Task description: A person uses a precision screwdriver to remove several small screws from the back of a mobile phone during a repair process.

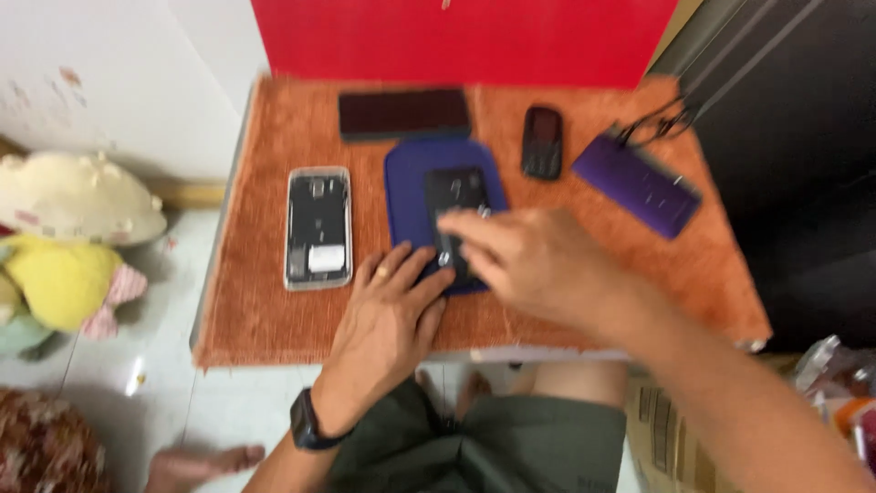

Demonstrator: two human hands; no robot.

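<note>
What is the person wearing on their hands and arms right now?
Both forearms are bare, with no sleeves and no gloves. The left hand has a gold-coloured ring on one finger, and a dark wristband or watch sits on the left wrist. The right hand shows nothing worn.

- A mat (406, 173) lies mid-table on the cloth-covered table (265, 310); a phone (456, 196) rests on the mat.
- The left hand (388, 315) and right hand (538, 260) sit at the phone's near end.
- An opened phone (318, 226) lies left of the mat.
- A flat slab (404, 113) lies behind the mat.
- A small handset (542, 141) and a case (636, 183) lie to the right.
- Soft toys (64, 237) are on the floor, left of the table.
</note>
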